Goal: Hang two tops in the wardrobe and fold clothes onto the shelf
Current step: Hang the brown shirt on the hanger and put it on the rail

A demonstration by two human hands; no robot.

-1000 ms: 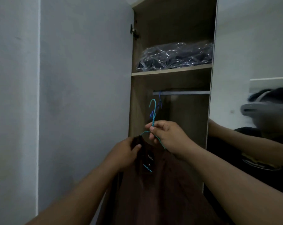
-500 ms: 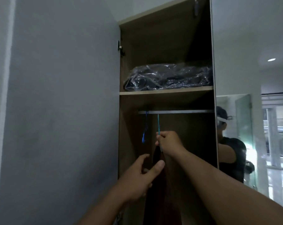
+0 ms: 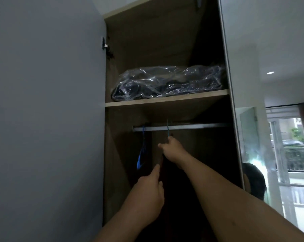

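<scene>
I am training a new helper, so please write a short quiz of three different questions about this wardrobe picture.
1. True or false: the right hand holds the hanger whose hook is at the rail.
2. What lies on the shelf?
A) a plastic-wrapped bundle
B) a stack of books
C) a pair of shoes
3. Fill in: the left hand is ____ the right hand, near the dark top.

Key:
1. True
2. A
3. below
</scene>
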